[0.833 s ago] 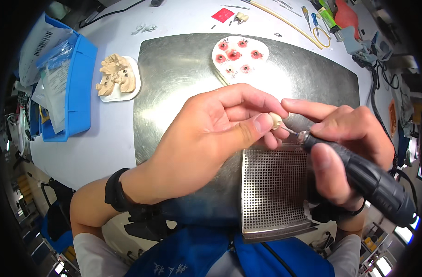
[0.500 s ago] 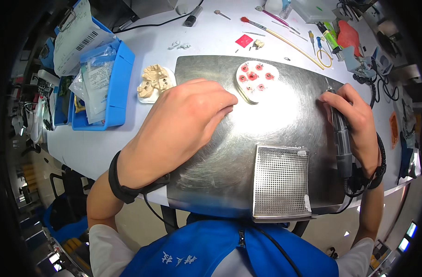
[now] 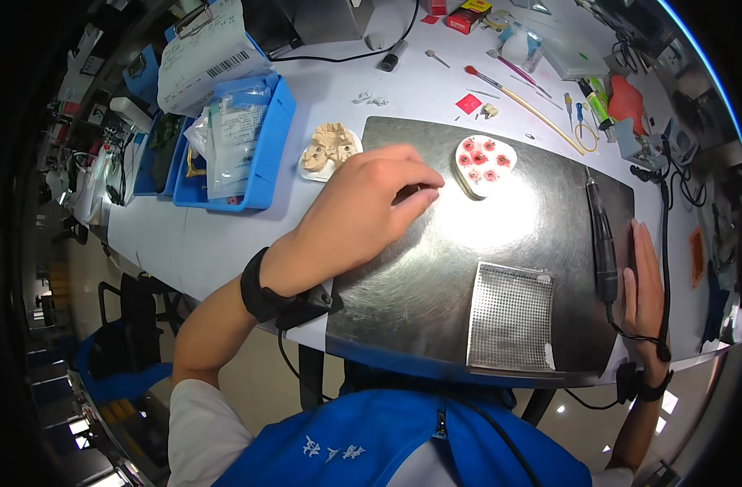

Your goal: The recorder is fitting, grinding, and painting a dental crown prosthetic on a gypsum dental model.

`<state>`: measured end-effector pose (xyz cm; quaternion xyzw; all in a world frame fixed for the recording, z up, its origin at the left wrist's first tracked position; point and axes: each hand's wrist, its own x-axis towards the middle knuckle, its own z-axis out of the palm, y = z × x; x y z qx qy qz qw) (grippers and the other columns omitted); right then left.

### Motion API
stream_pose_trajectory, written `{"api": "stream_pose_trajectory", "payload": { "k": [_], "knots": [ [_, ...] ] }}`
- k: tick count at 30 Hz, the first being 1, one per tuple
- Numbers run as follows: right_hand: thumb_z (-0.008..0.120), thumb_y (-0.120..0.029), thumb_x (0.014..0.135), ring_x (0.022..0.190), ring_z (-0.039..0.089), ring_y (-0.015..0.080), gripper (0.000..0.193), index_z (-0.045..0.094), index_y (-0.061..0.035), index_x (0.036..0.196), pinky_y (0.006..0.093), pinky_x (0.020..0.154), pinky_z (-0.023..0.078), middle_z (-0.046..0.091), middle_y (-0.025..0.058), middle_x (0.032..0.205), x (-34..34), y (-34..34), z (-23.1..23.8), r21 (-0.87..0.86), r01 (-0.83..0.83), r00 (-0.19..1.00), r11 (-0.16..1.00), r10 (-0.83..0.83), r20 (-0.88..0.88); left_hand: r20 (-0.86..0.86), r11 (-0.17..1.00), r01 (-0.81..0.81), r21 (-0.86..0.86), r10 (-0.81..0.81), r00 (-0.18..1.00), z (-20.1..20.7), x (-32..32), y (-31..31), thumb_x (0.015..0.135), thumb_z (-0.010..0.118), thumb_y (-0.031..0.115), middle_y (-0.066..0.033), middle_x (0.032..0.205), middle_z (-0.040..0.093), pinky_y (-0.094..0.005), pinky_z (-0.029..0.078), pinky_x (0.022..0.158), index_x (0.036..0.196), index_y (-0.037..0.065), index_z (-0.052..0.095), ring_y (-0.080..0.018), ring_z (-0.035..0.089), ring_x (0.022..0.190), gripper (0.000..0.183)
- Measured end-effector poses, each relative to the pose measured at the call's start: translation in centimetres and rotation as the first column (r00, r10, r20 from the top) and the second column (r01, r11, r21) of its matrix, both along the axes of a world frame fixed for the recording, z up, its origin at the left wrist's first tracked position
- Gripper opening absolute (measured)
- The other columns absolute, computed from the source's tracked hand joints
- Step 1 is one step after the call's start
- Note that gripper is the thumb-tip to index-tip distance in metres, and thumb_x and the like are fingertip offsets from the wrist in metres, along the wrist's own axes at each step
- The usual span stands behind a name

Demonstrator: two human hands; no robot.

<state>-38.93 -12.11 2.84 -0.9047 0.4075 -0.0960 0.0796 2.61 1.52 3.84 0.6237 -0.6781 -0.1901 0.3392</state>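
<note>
My left hand (image 3: 371, 203) hovers over the left part of a scratched metal plate (image 3: 403, 300). Its thumb and index fingertips come together in a pinch; anything between them is too small or hidden to name. Just right of those fingertips stands a white rounded holder (image 3: 468, 185) with several red-ringed spots on top. A black rotary handpiece (image 3: 604, 252) lies along the plate's right side, its thin tip pointing away from me. Beside it my right hand (image 3: 648, 284) rests with fingers stretched out, holding nothing. Behind my left wrist, a beige dental model (image 3: 330, 146) sits on a white base.
A perforated metal tray (image 3: 511, 318) lies at the plate's front. Blue bins (image 3: 261, 174) with bagged items stand at left. Farther back are a long brush (image 3: 525, 97), a red square (image 3: 468, 103) and small tools. The handpiece's cord (image 3: 668, 235) runs along the right.
My right hand has let go of the handpiece, which now lies on the plate, and has flattened out beside it. My left hand remains pinched near the white holder. The whole view has shifted.
</note>
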Motion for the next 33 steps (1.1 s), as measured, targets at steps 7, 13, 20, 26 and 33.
{"api": "stream_pose_trajectory", "payload": {
  "k": [7,13,20,26,33],
  "knots": [
    [0.059,-0.003,0.101,0.114,0.071,0.0273,0.031,0.068,0.0034,0.130,0.0359,0.097,0.055,0.069,0.0206,0.131,-7.0,7.2,10.5,0.182,0.651,0.758,0.737,-0.613,-0.224,-0.659,0.967,0.071,0.246,0.113,0.744,2.3,0.7,-3.4,0.099,0.073,0.011,-0.0105,0.101,0.074,-0.0255,0.059,0.084,0.119,-0.005,0.070,-0.0140,0.073,0.090,0.026],
    [0.070,0.004,0.093,0.097,0.071,0.0161,0.031,0.071,0.0019,0.124,0.0266,0.086,0.056,0.071,0.0108,0.106,9.3,3.7,8.4,0.340,-0.326,0.795,0.882,0.062,0.603,-0.808,0.978,0.145,0.149,0.036,0.589,2.0,-0.2,-5.0,0.097,0.076,0.013,-0.0131,0.104,0.076,-0.0285,0.061,0.090,0.117,-0.004,0.070,-0.0176,0.075,0.094,0.026],
    [0.074,0.000,0.093,0.097,0.071,0.0169,0.032,0.073,0.0012,0.125,0.0292,0.089,0.057,0.071,0.0102,0.108,20.3,-0.9,6.3,0.388,-0.544,0.751,0.743,0.226,0.621,-0.895,0.953,0.281,0.114,-0.024,0.445,0.4,0.3,-5.3,0.098,0.077,0.014,-0.0143,0.102,0.077,-0.0280,0.060,0.085,0.130,-0.005,0.061,-0.0178,0.076,0.089,0.041],
    [0.073,-0.001,0.095,0.094,0.071,0.0159,0.018,0.073,0.0049,0.112,0.0297,0.086,0.057,0.073,0.0099,0.103,22.3,-2.5,3.8,0.289,-0.545,0.751,0.787,0.304,0.586,-0.918,0.952,0.287,0.109,-0.015,0.396,-0.3,1.6,-5.1,0.101,0.073,0.016,-0.0190,0.103,0.077,-0.0275,0.060,0.083,0.139,-0.008,0.055,-0.0188,0.076,0.089,0.048],
    [0.071,0.000,0.099,0.094,0.073,0.0143,0.019,0.069,0.0077,0.115,0.0278,0.087,0.059,0.076,0.0109,0.106,21.4,-3.8,1.5,0.627,-0.440,0.760,0.643,-0.105,0.642,-0.180,0.991,-0.022,-0.135,-0.003,0.984,-2.4,0.0,-3.9,0.075,0.090,0.023,-0.0179,0.111,0.062,-0.0430,0.052,0.092,0.126,-0.007,0.060,-0.0328,0.061,0.108,0.066]
  ]
}}
